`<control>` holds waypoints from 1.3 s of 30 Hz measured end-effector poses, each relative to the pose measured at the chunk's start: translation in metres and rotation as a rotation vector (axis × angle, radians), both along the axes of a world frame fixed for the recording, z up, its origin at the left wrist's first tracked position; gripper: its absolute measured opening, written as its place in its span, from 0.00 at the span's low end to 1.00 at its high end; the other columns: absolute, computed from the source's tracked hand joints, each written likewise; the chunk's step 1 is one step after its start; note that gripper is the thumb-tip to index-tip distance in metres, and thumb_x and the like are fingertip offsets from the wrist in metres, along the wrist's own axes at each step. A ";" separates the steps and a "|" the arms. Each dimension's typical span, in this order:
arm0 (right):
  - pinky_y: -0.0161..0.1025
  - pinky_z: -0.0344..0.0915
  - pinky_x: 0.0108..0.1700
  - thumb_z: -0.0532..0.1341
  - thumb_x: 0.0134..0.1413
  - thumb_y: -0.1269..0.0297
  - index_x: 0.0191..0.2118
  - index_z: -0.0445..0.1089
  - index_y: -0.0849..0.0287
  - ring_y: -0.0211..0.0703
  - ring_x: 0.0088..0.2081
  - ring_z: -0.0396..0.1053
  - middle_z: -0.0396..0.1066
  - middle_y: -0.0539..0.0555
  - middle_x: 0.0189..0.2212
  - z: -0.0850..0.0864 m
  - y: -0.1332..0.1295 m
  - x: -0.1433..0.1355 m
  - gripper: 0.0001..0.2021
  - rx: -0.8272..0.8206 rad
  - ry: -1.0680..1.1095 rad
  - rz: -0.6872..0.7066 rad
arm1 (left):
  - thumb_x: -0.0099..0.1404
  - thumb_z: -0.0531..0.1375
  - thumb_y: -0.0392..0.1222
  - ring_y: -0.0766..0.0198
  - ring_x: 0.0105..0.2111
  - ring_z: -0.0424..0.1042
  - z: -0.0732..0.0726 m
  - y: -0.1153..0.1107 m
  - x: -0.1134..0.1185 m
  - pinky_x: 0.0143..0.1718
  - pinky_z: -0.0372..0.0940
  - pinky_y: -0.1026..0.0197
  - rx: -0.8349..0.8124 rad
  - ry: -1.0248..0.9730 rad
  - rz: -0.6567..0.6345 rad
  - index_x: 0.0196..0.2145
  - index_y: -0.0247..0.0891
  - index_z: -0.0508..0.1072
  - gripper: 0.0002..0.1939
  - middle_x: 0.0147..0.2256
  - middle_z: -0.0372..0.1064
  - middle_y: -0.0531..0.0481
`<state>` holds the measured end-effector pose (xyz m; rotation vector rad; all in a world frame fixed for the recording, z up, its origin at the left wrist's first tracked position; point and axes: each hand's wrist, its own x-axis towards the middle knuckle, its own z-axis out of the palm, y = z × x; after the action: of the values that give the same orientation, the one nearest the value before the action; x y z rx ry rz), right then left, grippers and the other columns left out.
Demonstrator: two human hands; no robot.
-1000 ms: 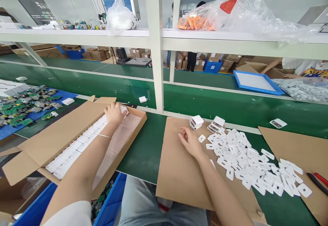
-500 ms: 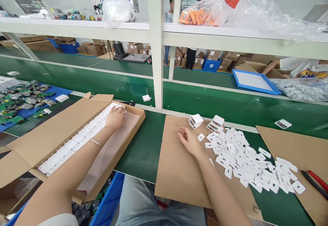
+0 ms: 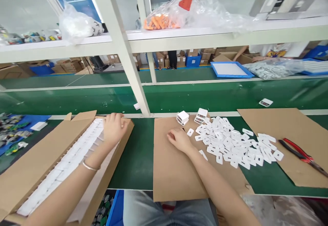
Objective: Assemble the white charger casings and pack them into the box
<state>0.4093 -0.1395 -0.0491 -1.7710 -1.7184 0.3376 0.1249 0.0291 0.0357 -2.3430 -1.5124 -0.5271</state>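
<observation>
My left hand [image 3: 114, 128] is over the far end of a long open cardboard box [image 3: 116, 164], its fingers bent down near the far wall; whatever they hold is hidden. Rows of white pieces [image 3: 69, 156] line the box's left side. My right hand [image 3: 179, 140] rests with curled fingers above a cardboard sheet [image 3: 176, 178]; a small dark tip shows by it, but the held thing cannot be made out. Beyond it stand two small stacks of white housings [image 3: 182, 117] [image 3: 201, 115]. Flat white plates with slots [image 3: 228, 140] lie heaped to its right.
Red and black pliers [image 3: 298, 151] lie on another cardboard sheet [image 3: 304, 127] at the right. A shelf post [image 3: 125, 55] rises behind the bench. Circuit boards [image 3: 15, 133] lie at the far left. A person's arm and shirt show beyond the shelf.
The view has turned to the right. My left hand has risen a little and shifted toward the box's far right corner. My right hand remains over the cardboard, its fingers more curled.
</observation>
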 end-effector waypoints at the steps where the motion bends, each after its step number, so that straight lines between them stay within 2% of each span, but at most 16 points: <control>1: 0.36 0.60 0.41 0.57 0.65 0.64 0.35 0.72 0.56 0.42 0.37 0.72 0.75 0.51 0.31 0.000 0.001 0.000 0.08 -0.012 -0.005 -0.068 | 0.66 0.53 0.42 0.39 0.51 0.67 0.000 -0.009 0.019 0.52 0.61 0.40 -0.003 -0.009 -0.091 0.48 0.35 0.70 0.16 0.47 0.70 0.35; 4: 0.37 0.56 0.34 0.51 0.69 0.62 0.35 0.72 0.57 0.44 0.33 0.72 0.75 0.53 0.29 0.002 0.004 0.008 0.15 -0.068 -0.021 -0.320 | 0.64 0.56 0.40 0.41 0.54 0.66 -0.011 -0.033 0.076 0.53 0.63 0.44 -0.096 -0.020 -0.372 0.55 0.34 0.66 0.21 0.52 0.67 0.34; 8: 0.37 0.55 0.31 0.53 0.67 0.62 0.37 0.73 0.58 0.45 0.30 0.72 0.75 0.55 0.27 0.004 0.006 0.037 0.13 -0.172 -0.063 -0.546 | 0.64 0.60 0.43 0.40 0.61 0.63 -0.039 -0.056 0.151 0.57 0.63 0.42 -0.272 -0.197 -0.531 0.65 0.36 0.55 0.34 0.58 0.62 0.33; 10: 0.37 0.57 0.32 0.55 0.64 0.63 0.38 0.72 0.59 0.46 0.32 0.73 0.76 0.57 0.29 0.004 0.007 0.052 0.10 -0.221 -0.089 -0.591 | 0.64 0.62 0.44 0.41 0.62 0.61 -0.053 -0.063 0.185 0.58 0.63 0.42 -0.323 -0.311 -0.551 0.68 0.39 0.50 0.39 0.61 0.59 0.33; 12: 0.38 0.60 0.34 0.56 0.63 0.63 0.42 0.72 0.61 0.50 0.38 0.75 0.76 0.61 0.36 0.002 0.007 0.062 0.09 -0.255 -0.120 -0.613 | 0.65 0.63 0.42 0.43 0.62 0.62 -0.066 -0.067 0.214 0.56 0.65 0.45 -0.378 -0.405 -0.592 0.69 0.41 0.48 0.41 0.62 0.58 0.34; 16: 0.43 0.65 0.39 0.59 0.61 0.62 0.50 0.69 0.64 0.57 0.47 0.73 0.73 0.68 0.48 -0.004 0.008 0.070 0.15 -0.324 -0.168 -0.608 | 0.66 0.62 0.37 0.50 0.47 0.75 -0.084 -0.066 0.247 0.44 0.70 0.53 -0.516 -0.428 -0.609 0.68 0.47 0.54 0.37 0.56 0.66 0.37; 18: 0.45 0.66 0.41 0.60 0.61 0.62 0.52 0.67 0.64 0.58 0.47 0.74 0.72 0.68 0.49 -0.006 0.009 0.069 0.17 -0.358 -0.176 -0.589 | 0.67 0.60 0.36 0.52 0.42 0.76 -0.088 -0.064 0.249 0.40 0.70 0.55 -0.526 -0.424 -0.598 0.67 0.49 0.57 0.34 0.53 0.69 0.39; 21: 0.46 0.66 0.43 0.59 0.61 0.61 0.54 0.66 0.64 0.58 0.47 0.73 0.70 0.68 0.49 -0.003 0.009 0.068 0.18 -0.393 -0.183 -0.569 | 0.69 0.59 0.38 0.52 0.45 0.75 -0.088 -0.060 0.237 0.42 0.70 0.54 -0.499 -0.454 -0.573 0.68 0.48 0.56 0.32 0.54 0.69 0.39; 24: 0.47 0.66 0.44 0.60 0.62 0.61 0.53 0.67 0.64 0.60 0.51 0.71 0.68 0.69 0.51 0.003 0.007 0.065 0.17 -0.419 -0.194 -0.537 | 0.70 0.57 0.41 0.49 0.44 0.74 -0.086 -0.056 0.211 0.44 0.70 0.51 -0.392 -0.427 -0.469 0.68 0.42 0.56 0.30 0.49 0.72 0.38; 26: 0.48 0.66 0.45 0.61 0.60 0.62 0.53 0.67 0.63 0.62 0.53 0.69 0.67 0.69 0.52 0.008 0.003 0.063 0.17 -0.441 -0.203 -0.496 | 0.69 0.58 0.41 0.45 0.45 0.73 -0.085 -0.056 0.192 0.44 0.69 0.48 -0.290 -0.322 -0.386 0.66 0.40 0.60 0.29 0.45 0.72 0.37; 29: 0.49 0.65 0.46 0.65 0.54 0.68 0.53 0.68 0.61 0.65 0.54 0.66 0.66 0.68 0.53 0.013 -0.003 0.058 0.20 -0.469 -0.218 -0.424 | 0.67 0.59 0.41 0.44 0.45 0.73 -0.088 -0.062 0.168 0.41 0.70 0.48 -0.189 -0.157 -0.322 0.63 0.40 0.64 0.27 0.49 0.68 0.34; 32: 0.50 0.64 0.46 0.66 0.48 0.75 0.52 0.69 0.60 0.65 0.54 0.66 0.66 0.67 0.53 0.016 -0.007 0.055 0.23 -0.481 -0.227 -0.373 | 0.67 0.59 0.48 0.48 0.38 0.75 -0.093 -0.074 0.154 0.35 0.70 0.51 -0.153 -0.088 -0.315 0.64 0.36 0.61 0.30 0.53 0.63 0.31; 36: 0.46 0.64 0.42 0.64 0.51 0.75 0.52 0.69 0.61 0.61 0.48 0.71 0.68 0.67 0.51 0.016 -0.008 0.057 0.20 -0.503 -0.202 -0.385 | 0.67 0.59 0.52 0.55 0.30 0.73 -0.096 -0.083 0.146 0.26 0.66 0.56 -0.216 -0.102 -0.346 0.65 0.36 0.57 0.34 0.52 0.63 0.32; 39: 0.44 0.64 0.39 0.65 0.52 0.71 0.51 0.69 0.62 0.60 0.46 0.73 0.69 0.68 0.50 0.016 -0.007 0.062 0.19 -0.528 -0.176 -0.425 | 0.68 0.59 0.51 0.52 0.34 0.74 -0.094 -0.080 0.140 0.31 0.68 0.54 -0.320 -0.153 -0.429 0.65 0.38 0.56 0.33 0.48 0.66 0.36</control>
<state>0.4713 -0.1467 -0.0333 -2.5550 -1.3869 0.4890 0.2647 -0.0511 -0.0582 -2.9654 -1.2251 -0.6118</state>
